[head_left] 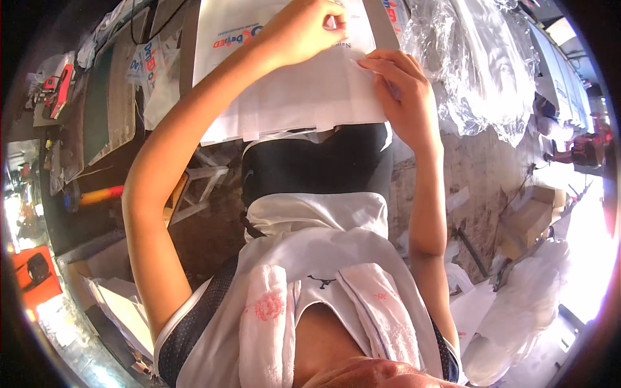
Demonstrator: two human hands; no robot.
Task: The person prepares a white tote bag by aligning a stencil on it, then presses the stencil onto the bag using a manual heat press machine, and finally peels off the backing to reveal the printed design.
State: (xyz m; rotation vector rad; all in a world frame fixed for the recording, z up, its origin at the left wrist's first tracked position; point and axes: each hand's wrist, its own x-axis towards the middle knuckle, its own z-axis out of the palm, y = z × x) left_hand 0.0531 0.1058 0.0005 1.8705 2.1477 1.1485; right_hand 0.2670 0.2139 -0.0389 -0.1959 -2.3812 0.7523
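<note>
A white plastic sheet or bag with red and blue print lies flat in front of me, its near edge over my lap. My left hand is over its upper part, fingers curled together in a pinch. What the left fingertips hold, if anything, is too small to make out. My right hand is at the sheet's right edge, with bent fingers closed on the thin white material there. Under the sheet, a grey-brown board shows along the right side.
Crumpled clear plastic wrap is heaped to the right. On the left are a dark green panel, a printed plastic bag and a red tool. A cardboard box and white plastic sacks lie at the lower right.
</note>
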